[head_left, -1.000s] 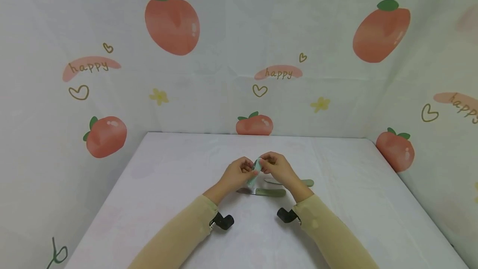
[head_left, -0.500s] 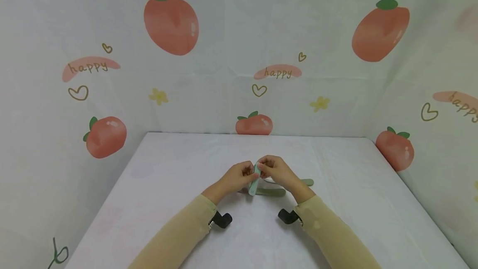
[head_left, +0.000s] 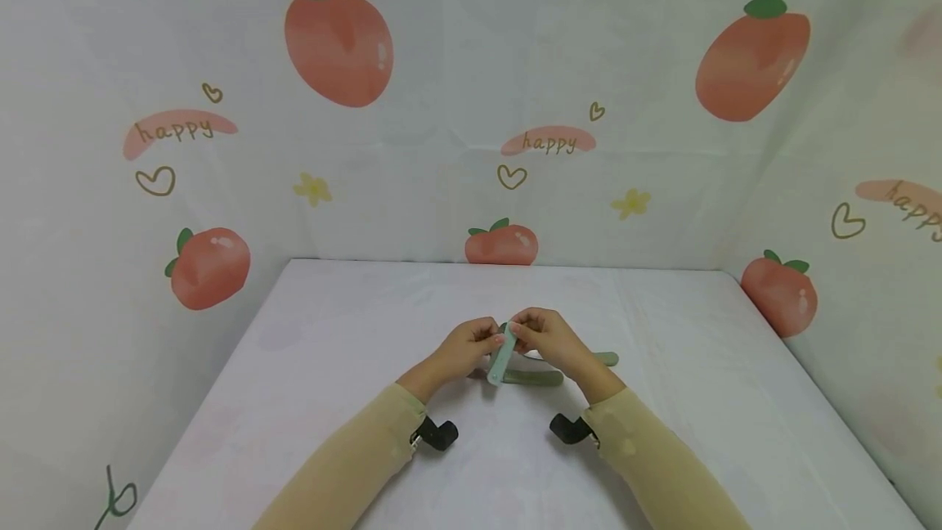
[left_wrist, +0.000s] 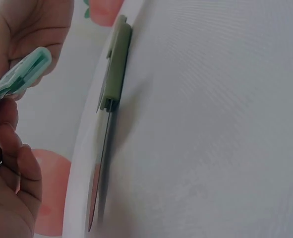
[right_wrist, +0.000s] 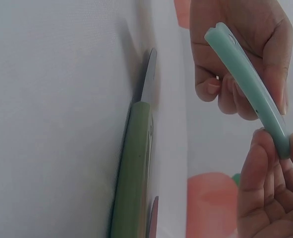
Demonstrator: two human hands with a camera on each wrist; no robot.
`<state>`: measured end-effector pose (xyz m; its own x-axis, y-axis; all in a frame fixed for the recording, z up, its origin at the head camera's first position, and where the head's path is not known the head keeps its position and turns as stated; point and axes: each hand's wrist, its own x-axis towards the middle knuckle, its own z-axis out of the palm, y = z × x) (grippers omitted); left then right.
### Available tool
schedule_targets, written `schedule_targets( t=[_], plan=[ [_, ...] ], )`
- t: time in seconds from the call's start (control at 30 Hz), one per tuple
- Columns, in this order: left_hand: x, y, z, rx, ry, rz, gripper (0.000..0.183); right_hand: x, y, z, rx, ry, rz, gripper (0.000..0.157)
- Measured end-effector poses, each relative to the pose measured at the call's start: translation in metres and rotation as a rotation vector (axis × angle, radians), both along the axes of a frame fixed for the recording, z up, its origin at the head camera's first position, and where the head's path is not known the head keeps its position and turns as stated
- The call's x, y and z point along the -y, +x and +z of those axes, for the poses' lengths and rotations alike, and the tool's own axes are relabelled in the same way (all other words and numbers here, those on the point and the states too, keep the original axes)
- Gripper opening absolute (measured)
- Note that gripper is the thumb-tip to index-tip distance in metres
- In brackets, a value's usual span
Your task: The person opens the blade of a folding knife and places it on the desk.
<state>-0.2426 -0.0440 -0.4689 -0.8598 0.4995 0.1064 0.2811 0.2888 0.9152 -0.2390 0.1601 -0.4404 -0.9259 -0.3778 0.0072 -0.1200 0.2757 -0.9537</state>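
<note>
A mint-green folding knife [head_left: 502,357] is held in the air between both hands, slanted, its lower end in front of the nearer table knife. My left hand [head_left: 467,348] pinches it from the left, thumb against its side. From the right, my right hand [head_left: 543,332] pinches its upper end between thumb and fingers. In the left wrist view, the slot of the mint handle [left_wrist: 29,72] faces the camera. How far its blade is out, I cannot tell. Below lies an unfolded knife with an olive-green handle [head_left: 533,378], blade pointing left.
A second unfolded knife with a green handle [head_left: 607,358] lies just behind the first, partly hidden by the right hand. Both rest on a white-covered table [head_left: 353,309]. A fruit-print cloth [head_left: 441,105] hangs behind and at the sides.
Both hands have lowered slightly toward the person. The mint-green knife has turned and come down, so more of its handle shows and its lower end overlaps the nearer olive-handled knife.
</note>
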Motion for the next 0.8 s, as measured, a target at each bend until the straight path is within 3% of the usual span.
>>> schedule_targets(
  t=[0.17,0.33,0.57,0.8],
  plan=[
    [0.002,0.0,-0.002,-0.028,0.022,0.047,0.024,0.0,0.0,-0.001,-0.001,-0.009,-0.026,0.025],
    [0.003,-0.002,-0.003,-0.045,0.112,0.133,0.022,-0.004,0.0,-0.002,0.014,-0.042,-0.068,0.026],
    [0.003,-0.001,-0.005,-0.07,0.194,0.245,0.018,-0.008,0.0,-0.004,0.081,-0.102,-0.121,0.025],
    [0.004,-0.004,-0.007,-0.047,0.285,0.337,0.02,-0.013,-0.001,-0.008,0.14,-0.168,-0.161,0.026]
  ],
)
